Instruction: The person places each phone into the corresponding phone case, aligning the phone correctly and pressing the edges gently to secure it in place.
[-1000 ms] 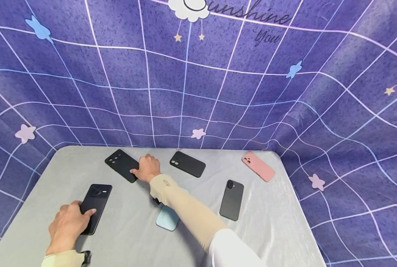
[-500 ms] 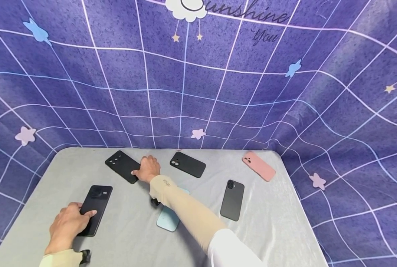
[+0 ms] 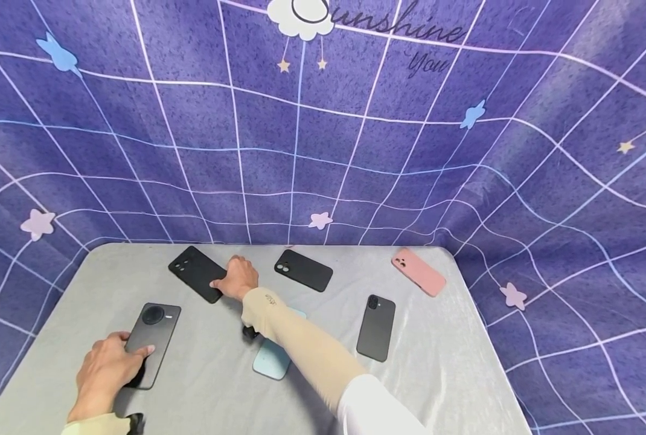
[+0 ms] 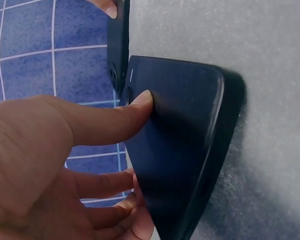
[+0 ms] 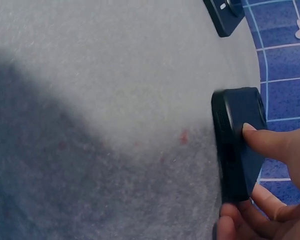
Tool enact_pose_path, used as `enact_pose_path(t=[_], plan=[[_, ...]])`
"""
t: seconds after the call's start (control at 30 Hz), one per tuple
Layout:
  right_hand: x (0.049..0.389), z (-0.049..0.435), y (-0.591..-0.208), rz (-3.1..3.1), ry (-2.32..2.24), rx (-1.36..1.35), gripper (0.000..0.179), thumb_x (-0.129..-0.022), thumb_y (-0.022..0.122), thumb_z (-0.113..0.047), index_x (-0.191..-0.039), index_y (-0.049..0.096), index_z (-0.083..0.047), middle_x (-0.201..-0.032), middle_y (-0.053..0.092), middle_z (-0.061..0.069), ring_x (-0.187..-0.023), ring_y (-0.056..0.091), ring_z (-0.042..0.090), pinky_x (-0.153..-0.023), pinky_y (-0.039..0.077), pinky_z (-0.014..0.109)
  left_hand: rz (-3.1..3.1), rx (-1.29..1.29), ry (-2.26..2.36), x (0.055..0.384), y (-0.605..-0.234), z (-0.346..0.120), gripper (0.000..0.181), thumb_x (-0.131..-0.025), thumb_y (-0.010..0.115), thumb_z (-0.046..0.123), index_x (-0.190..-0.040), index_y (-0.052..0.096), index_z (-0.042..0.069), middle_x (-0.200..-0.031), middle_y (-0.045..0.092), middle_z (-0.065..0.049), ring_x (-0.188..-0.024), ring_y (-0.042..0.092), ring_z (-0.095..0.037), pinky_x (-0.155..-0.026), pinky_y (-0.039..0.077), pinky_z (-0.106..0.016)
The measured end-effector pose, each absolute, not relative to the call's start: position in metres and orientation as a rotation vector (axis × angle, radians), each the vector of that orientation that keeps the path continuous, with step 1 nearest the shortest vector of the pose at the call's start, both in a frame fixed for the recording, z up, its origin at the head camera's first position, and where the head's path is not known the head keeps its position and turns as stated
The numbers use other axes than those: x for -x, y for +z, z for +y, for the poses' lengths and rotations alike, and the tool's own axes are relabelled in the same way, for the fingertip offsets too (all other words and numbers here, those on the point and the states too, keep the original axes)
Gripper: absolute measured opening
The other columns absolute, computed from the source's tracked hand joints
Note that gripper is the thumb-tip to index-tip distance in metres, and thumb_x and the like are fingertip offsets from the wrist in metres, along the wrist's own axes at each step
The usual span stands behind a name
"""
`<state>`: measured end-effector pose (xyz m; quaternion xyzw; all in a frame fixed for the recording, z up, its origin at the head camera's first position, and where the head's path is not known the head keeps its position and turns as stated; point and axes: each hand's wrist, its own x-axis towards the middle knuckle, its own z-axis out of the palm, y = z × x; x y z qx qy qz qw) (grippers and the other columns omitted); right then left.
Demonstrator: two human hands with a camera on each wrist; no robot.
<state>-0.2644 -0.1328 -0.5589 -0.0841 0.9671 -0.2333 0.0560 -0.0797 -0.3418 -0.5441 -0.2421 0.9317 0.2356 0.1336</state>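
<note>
In the head view my left hand (image 3: 108, 370) holds a dark phone (image 3: 157, 335) with a large round camera at the table's left. The left wrist view shows the thumb on the back of the phone (image 4: 180, 135), with the other fingers at its edge and partly hidden. Farther back, my right hand (image 3: 239, 278) grips the near right end of a black phone case (image 3: 195, 275) with several camera holes. In the right wrist view, the thumb presses on the black case (image 5: 240, 145) and the fingers sit at its lower edge.
Right of my right hand lies another black phone case (image 3: 303, 270). A light blue phone or case (image 3: 271, 359) is partly under my right forearm. A dark grey phone (image 3: 376, 329) and a pink phone case (image 3: 418, 272) lie farther right. Purple cloth (image 3: 323, 139) hangs behind the table.
The phone in my left hand has tilted, so its back now looks lighter grey. My right hand keeps its grip, and the black case's holes look darker. Other things stay in place.
</note>
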Motion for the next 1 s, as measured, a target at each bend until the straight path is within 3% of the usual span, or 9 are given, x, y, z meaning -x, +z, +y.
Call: enact_pose_path(t=[0.17,0.4,0.5,0.6,0.7,0.83,1.0], plan=[[0.267,-0.131,-0.562,2.848,-0.892,0.257,0.043,-0.079,0.097,-0.042,-0.104,0.074,-0.016,-0.097,0.072,-0.006,-0.094,0.069,0.011,-0.079,0.056,0.024,2.748,0.642,0.704,0.078,-0.544,-0.346,0.083,-0.095,0.078,0.044,-0.146,0.045,-0.013,-0.139,0.046,-0.047,-0.123,0.047,-0.069,-0.091,0.049,-0.074],[0.287,-0.134,-0.598,2.801,-0.942,0.282,0.033,-0.076,0.097,-0.044,-0.078,0.074,-0.021,-0.082,0.067,-0.009,-0.076,0.061,0.009,-0.064,0.051,0.026,2.840,0.574,0.761,0.079,-0.544,-0.352,0.083,-0.091,0.083,0.048,-0.140,0.054,-0.012,-0.132,0.059,-0.040,-0.116,0.056,-0.064,-0.086,0.052,-0.069],[0.288,-0.131,-0.594,2.741,-1.007,0.263,0.036,-0.080,0.095,-0.042,-0.071,0.070,-0.019,-0.075,0.063,-0.009,-0.071,0.057,0.010,-0.062,0.048,0.026,2.862,0.532,0.809,0.078,-0.546,-0.358,0.081,-0.096,0.077,0.051,-0.139,0.055,-0.014,-0.124,0.063,-0.036,-0.115,0.058,-0.060,-0.089,0.051,-0.068],[0.285,-0.125,-0.581,2.661,-1.079,0.254,0.044,-0.090,0.088,-0.038,-0.063,0.060,-0.016,-0.066,0.052,-0.007,-0.065,0.049,0.012,-0.058,0.042,0.026,2.872,0.508,0.867,0.079,-0.547,-0.362,0.071,-0.106,0.063,0.049,-0.139,0.056,-0.014,-0.124,0.065,-0.037,-0.118,0.058,-0.061,-0.093,0.050,-0.069],[0.277,-0.119,-0.566,2.631,-1.125,0.228,0.034,-0.096,0.080,-0.030,-0.069,0.067,-0.015,-0.070,0.059,-0.008,-0.069,0.053,0.011,-0.062,0.045,0.025,2.873,0.485,0.905,0.081,-0.546,-0.365,0.060,-0.113,0.050,0.039,-0.139,0.057,-0.014,-0.135,0.060,-0.040,-0.126,0.052,-0.065,-0.100,0.046,-0.073],[0.269,-0.115,-0.553,2.588,-1.169,0.159,0.006,-0.095,0.079,-0.020,-0.094,0.082,-0.015,-0.097,0.077,-0.008,-0.080,0.064,0.009,-0.071,0.054,0.022,2.873,0.405,0.930,0.080,-0.546,-0.369,0.050,-0.116,0.043,0.027,-0.140,0.056,-0.016,-0.142,0.052,-0.043,-0.131,0.045,-0.070,-0.101,0.043,-0.077],[0.264,-0.116,-0.551,2.460,-1.274,0.067,0.004,-0.096,0.079,-0.013,-0.100,0.081,-0.012,-0.099,0.077,-0.004,-0.064,0.067,0.010,-0.060,0.054,0.020,2.839,0.332,0.984,0.076,-0.548,-0.373,0.051,-0.117,0.041,0.025,-0.139,0.055,-0.018,-0.143,0.050,-0.044,-0.132,0.043,-0.070,-0.101,0.042,-0.078]])
